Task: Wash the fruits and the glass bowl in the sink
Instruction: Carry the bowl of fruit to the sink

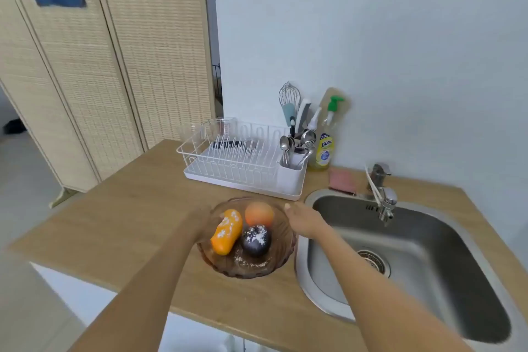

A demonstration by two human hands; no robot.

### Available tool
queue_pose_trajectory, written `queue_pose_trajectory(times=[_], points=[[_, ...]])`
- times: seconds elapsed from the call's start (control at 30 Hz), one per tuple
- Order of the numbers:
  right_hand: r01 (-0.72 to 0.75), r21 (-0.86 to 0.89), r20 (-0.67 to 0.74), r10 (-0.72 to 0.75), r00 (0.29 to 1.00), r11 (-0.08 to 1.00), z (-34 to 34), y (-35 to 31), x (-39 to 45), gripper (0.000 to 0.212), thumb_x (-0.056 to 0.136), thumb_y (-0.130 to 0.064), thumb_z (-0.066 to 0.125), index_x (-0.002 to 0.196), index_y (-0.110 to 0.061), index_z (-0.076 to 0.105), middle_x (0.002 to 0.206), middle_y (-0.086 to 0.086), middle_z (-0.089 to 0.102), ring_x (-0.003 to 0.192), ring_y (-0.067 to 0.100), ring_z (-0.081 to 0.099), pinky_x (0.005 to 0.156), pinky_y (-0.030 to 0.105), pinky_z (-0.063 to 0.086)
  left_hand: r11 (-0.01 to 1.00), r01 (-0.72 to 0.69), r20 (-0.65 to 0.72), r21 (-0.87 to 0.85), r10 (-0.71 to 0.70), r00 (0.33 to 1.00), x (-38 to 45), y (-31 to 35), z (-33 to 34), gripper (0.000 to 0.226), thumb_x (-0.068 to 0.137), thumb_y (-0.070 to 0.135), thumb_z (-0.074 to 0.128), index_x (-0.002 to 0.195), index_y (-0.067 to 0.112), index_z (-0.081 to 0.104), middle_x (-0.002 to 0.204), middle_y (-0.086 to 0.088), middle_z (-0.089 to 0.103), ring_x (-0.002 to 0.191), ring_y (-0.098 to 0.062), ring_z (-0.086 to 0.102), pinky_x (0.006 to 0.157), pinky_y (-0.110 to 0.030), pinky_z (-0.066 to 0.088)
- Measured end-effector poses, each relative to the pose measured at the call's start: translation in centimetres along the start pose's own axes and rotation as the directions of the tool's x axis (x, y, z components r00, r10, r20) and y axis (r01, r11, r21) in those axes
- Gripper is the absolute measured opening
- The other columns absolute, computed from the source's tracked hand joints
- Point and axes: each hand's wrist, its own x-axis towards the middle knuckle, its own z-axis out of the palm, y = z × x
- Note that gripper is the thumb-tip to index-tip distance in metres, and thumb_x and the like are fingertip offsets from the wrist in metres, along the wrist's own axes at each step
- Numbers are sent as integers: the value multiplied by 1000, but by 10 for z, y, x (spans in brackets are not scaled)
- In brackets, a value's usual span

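Note:
A brownish glass bowl (281,263) stands on the wooden counter just left of the steel sink (457,288). In it lie a long orange fruit (226,231), a round orange fruit (259,214) and a dark purple fruit (255,240), all dusted with white powder. My left hand (204,224) is at the bowl's left rim, partly seen through the glass. My right hand (300,218) is at the bowl's right rim. Both hands appear to grip the rim, though the fingers are partly hidden.
A white dish rack (243,163) with a cutlery holder stands behind the bowl. A yellow dish soap bottle (324,151), a pink sponge (341,180) and the tap (383,197) sit at the sink's back edge. A folding screen stands to the left.

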Motion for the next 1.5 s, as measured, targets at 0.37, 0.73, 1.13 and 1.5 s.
queue_pose_trajectory(times=[0.37, 0.73, 1.13, 1.5], points=[[-317, 598, 152, 284, 947, 736, 31, 11, 12, 50, 99, -44, 35, 134, -10, 50, 134, 10, 54, 120, 27, 51, 99, 39, 44, 880, 170, 26, -444, -176, 984, 20, -33, 30, 63, 99, 47, 35, 143, 2, 38, 147, -19, 41, 132, -35, 42, 104, -38, 37], [-431, 791, 301, 337, 892, 435, 37, 15, 2, 35, 100, -33, 44, 115, -7, 59, 105, 13, 69, 94, 27, 65, 83, 40, 56, 497, 214, 105, -841, -238, 965, 18, -37, 41, 42, 98, 39, 43, 108, 2, 61, 99, -19, 64, 78, -29, 60, 64, -32, 47], [-366, 811, 216, 349, 912, 456, 11, 43, -39, 19, 96, -15, 46, 89, -9, 63, 83, 10, 68, 74, 23, 62, 61, 33, 53, 542, 187, 104, -819, -180, 978, 1, 5, 40, 25, 96, 24, 54, 105, 1, 61, 94, -14, 61, 61, -21, 51, 48, -24, 35], [-335, 804, 87, 460, 884, 491, -35, 110, -71, 26, 92, -7, 44, 110, -8, 63, 87, 10, 68, 78, 22, 62, 64, 32, 53, 633, 99, 134, -767, 7, 991, -9, 80, 57, 14, 87, 0, 54, 101, 1, 58, 76, -16, 60, 61, -24, 51, 52, -28, 37]])
